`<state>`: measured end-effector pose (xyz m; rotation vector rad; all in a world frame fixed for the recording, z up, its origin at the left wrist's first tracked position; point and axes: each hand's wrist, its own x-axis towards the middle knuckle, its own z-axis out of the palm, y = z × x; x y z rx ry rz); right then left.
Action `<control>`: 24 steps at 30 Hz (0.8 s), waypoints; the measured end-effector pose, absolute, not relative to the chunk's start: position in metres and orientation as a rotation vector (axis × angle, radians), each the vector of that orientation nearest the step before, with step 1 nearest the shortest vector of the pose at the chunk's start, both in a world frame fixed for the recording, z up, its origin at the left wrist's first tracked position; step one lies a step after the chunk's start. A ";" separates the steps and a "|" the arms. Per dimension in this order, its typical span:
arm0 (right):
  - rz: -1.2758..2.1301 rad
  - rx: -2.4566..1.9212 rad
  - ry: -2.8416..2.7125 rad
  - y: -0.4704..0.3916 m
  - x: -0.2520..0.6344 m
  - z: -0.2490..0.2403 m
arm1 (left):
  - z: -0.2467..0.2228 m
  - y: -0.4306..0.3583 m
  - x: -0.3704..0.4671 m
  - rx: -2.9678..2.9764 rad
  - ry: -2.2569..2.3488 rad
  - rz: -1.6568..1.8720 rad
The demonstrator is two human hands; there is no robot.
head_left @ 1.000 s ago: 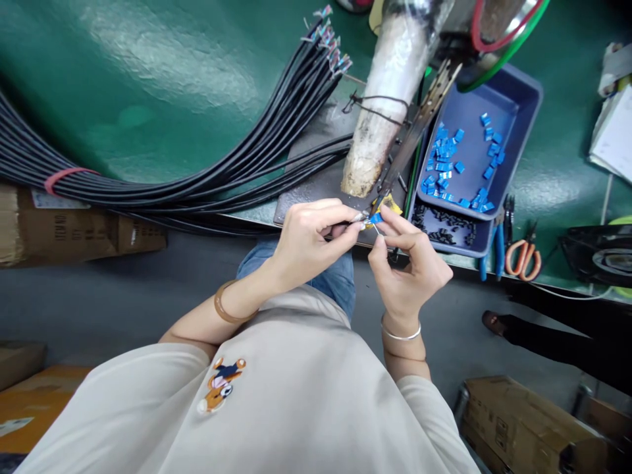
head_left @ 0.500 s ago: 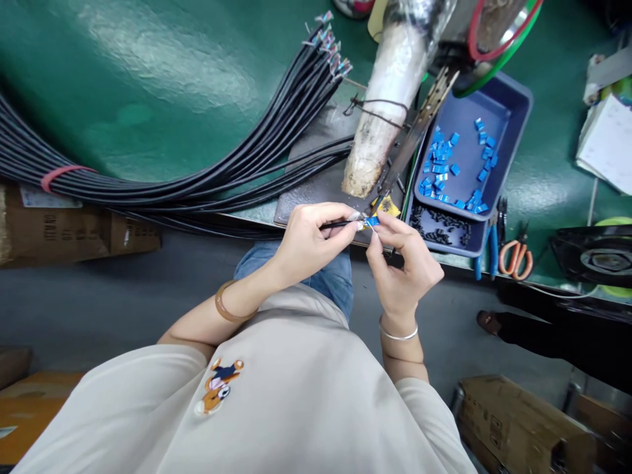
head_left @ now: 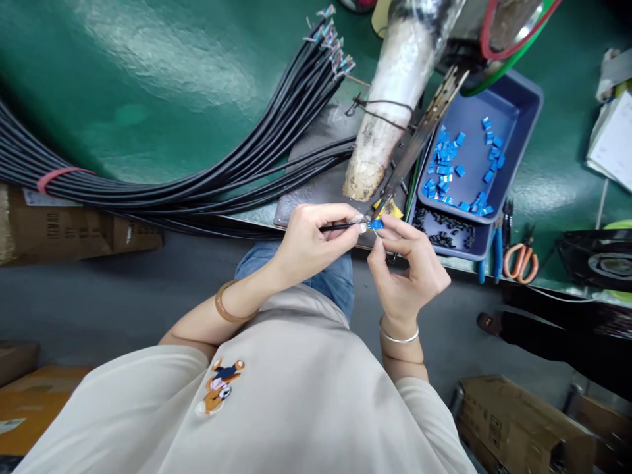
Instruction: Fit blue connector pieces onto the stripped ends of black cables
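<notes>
My left hand [head_left: 318, 240] pinches the end of a black cable [head_left: 336, 228] at the bench edge. A small blue connector [head_left: 376, 224] sits at the cable's tip, just past my left fingertips. From the right, my right hand [head_left: 407, 263] closes its thumb and fingers round a thin pale wire or pin [head_left: 374, 233] beside the connector. Under the hands lies a dark metal plate [head_left: 311, 184], with a yellow piece [head_left: 390, 209] just behind them. The tip of a metal arm [head_left: 390, 187] comes down close to my fingertips.
Black cables [head_left: 197, 184] sweep across the green bench [head_left: 162, 72] on the left. A white wrapped tube [head_left: 385, 99] stands behind the hands. On the right are a tray of blue connectors [head_left: 526, 112], blue pliers [head_left: 498, 253] and orange-handled cutters [head_left: 521, 261]. A person's leg [head_left: 538, 336] shows lower right.
My right hand has shifted slightly right and down, and its fingers have drawn back a little from the blue connector, which now shows more. My left hand has hardly moved. The camera view has shifted slightly.
</notes>
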<state>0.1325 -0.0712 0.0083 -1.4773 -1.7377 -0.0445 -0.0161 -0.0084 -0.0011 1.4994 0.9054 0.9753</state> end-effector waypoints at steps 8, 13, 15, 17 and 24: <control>-0.090 -1.471 -1.747 -0.072 0.131 0.007 | -0.005 -0.011 -0.015 1.446 0.926 0.953; -0.016 -1.497 -1.645 -0.073 0.132 0.003 | -0.010 -0.013 -0.020 1.465 0.856 1.088; 0.093 -1.515 -1.570 -0.074 0.132 0.001 | -0.010 -0.013 -0.023 1.567 0.774 1.143; 0.152 -1.521 -1.539 -0.074 0.132 0.000 | -0.010 -0.014 -0.024 1.669 0.755 1.178; 0.163 -1.508 -1.575 -0.075 0.127 0.003 | -0.011 -0.018 -0.017 1.810 0.954 1.278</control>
